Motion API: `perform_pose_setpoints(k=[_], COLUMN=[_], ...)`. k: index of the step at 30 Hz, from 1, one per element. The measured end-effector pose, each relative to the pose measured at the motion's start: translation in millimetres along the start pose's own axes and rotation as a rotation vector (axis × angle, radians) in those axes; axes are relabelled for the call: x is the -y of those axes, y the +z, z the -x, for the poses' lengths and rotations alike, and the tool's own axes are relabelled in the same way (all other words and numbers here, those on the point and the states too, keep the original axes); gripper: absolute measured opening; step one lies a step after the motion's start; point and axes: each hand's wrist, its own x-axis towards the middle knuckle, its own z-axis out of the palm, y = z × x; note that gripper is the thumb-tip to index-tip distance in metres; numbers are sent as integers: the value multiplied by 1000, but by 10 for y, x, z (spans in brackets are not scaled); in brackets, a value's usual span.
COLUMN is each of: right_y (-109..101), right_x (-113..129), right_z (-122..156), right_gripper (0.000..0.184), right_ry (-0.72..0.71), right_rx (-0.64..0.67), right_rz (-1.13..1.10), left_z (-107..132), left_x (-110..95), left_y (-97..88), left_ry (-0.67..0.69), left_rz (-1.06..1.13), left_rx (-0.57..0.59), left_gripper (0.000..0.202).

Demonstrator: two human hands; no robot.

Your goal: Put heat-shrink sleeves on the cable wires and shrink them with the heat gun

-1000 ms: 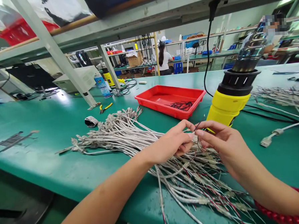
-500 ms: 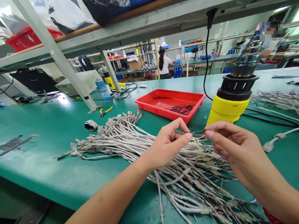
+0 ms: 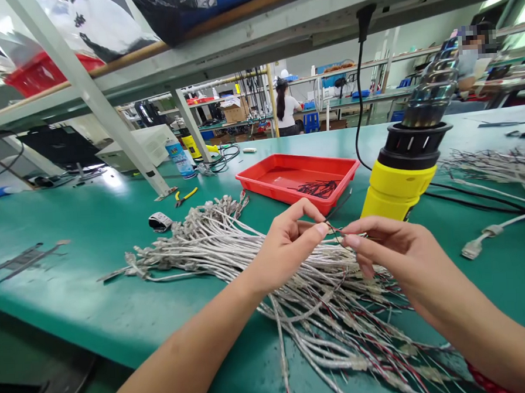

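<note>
Bench: I see a green bench top spread across my view, shiny at the far left where light catches it.
Overhead: a pale metal shelf frame spans the bench, and a black cord hangs from its underside.
Room: farther back, a person in a white top is beside another worktable; a second person shows at upper right.
Tray: the red tray sits in mid-bench, dark thin pieces gathered in its right part.
Heat gun: the yellow heat gun stands right of the tray, nozzle upward and slightly tilted.
Pliers: yellow-handled pliers lie near the foot of a shelf post.
Cable pile: white cables lie heaped, plugs at the left, coloured wire ends at the lower right.
Left hand: above the heap, thumb and forefinger tips meet on a dark strand slanting up rightward (very fine from where I sit).
Right hand: thumb and forefinger pinch thin wires just beside the left fingertips; the other fingers curl loosely.
</note>
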Motion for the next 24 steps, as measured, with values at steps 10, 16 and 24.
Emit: perform_pose_setpoints(k=[10, 16, 24], right_y=[-34, -19, -21], right_x=[9, 27, 26], right_z=[-31, -25, -57], right_gripper=[20, 21, 22], right_ry=[-3, 21, 29], right_rx=[-26, -20, -37], right_rz=[-151, -161, -146], left_z=[16, 21, 10], left_x=[-29, -77, -81], left_y=[26, 38, 30], left_ry=[-98, -133, -129], left_rz=[-54, -106, -89], left_rx=[113, 128, 138], left_gripper=[23, 24, 23])
